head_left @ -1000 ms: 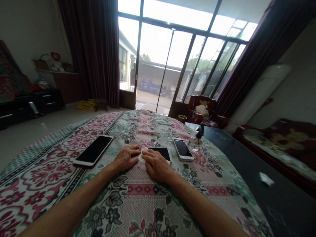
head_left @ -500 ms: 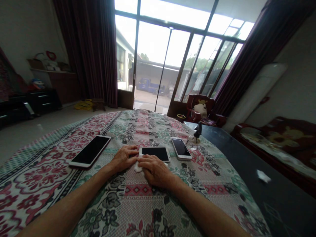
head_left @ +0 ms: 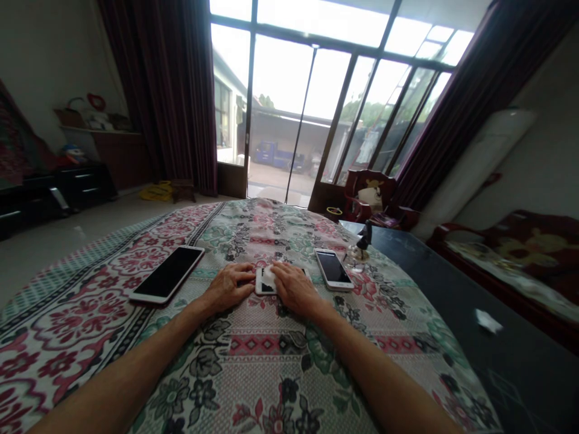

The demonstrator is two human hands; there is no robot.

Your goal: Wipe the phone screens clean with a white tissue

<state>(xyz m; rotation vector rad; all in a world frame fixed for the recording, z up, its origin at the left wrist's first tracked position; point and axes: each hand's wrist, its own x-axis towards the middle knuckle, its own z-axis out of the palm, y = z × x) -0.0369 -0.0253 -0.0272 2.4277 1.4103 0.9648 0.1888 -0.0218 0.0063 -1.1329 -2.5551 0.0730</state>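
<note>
"What fills the view?"

"A tall glazed door (head_left: pixel 280 114) stands ahead between dark curtains (head_left: pixel 172 96). Nearer, a round table under a floral tablecloth (head_left: pixel 253 367) takes up the lower part of the view, and a dark tabletop (head_left: pixel 434 355) sits just beside it on the right."

"What lies on the cloth?"

"Three smartphones, screens up: a large black-faced phone (head_left: pixel 167 274) on the left, a small white phone (head_left: pixel 265 282) in the middle, and a white phone (head_left: pixel 333 270) on the right, near a dark figurine (head_left: pixel 363 236) on a glass base."

"And the hands?"

"The left hand (head_left: pixel 228 287) lies palm down, fingers together, just beside the middle phone. The right hand (head_left: pixel 295 289) curves over that phone, its fingers (head_left: pixel 283 271) pressing on a white tissue (head_left: pixel 270 277) on the screen. Whether they pinch it, one cannot tell."

"Anything smaller?"

"A white paper scrap (head_left: pixel 488 321) lies on the dark tabletop."
</note>
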